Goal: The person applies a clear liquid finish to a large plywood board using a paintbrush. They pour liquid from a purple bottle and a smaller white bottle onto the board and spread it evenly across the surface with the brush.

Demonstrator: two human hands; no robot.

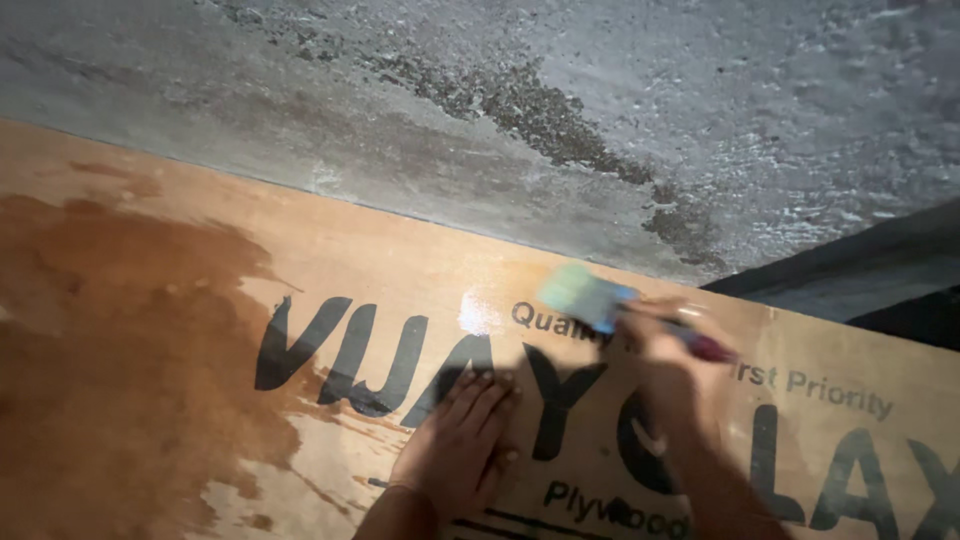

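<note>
- At the bottom centre of the frame I see my left hand (458, 450) lying flat on the plywood sheet (420, 270), palm down, fingers stretched out and close together, holding nothing, just pressing on the board over the large dark printed lettering.
- Just right of it, lower centre-right, my right hand (672, 372) is blurred by motion; its fingers are wrapped around the dark reddish handle of a paintbrush (600, 302).
- The brush's pale greenish-blue head points up and to the left, sitting just above the right hand, at or very near the board's surface; the blur keeps me from telling whether the bristles touch.
- A small bright wet gleam (480, 315) shows on the board just left of the brush head.
- Across the left of the frame, a wide darker brown wet patch (120, 360) covers the sheet, with a ragged edge reaching the first printed letters.
- Beyond the board's far edge, the upper frame is rough grey concrete (480, 100) with a dark mottled streak running diagonally to the right.
</note>
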